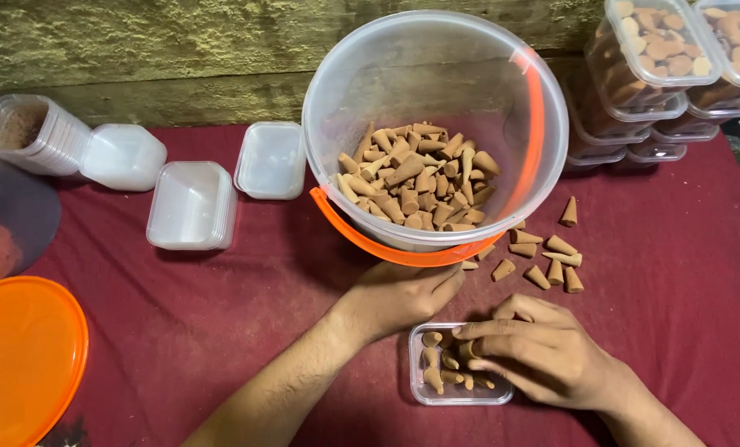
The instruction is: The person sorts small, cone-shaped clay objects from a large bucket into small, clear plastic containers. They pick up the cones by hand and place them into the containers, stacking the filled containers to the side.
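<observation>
A small clear plastic box (419, 389) lies on the red cloth near me, with several brown cones in it. My right hand (544, 352) is over the box, its fingertips pinched on a brown cone (467, 350) at the box's upper right. My left hand (403, 294) rests on the cloth just above the box, fingers loosely curled, close to the clear bucket (436, 124) with an orange handle. The bucket is partly filled with brown cones (419, 182). Loose cones (544, 257) are scattered on the cloth to the right of the bucket.
Filled clear boxes (660, 66) are stacked at the back right. Empty boxes and lids (192, 203) stand at the back left beside a nested stack (34, 132). An orange lid (22, 356) and a dish of powder (5, 215) are at the left edge.
</observation>
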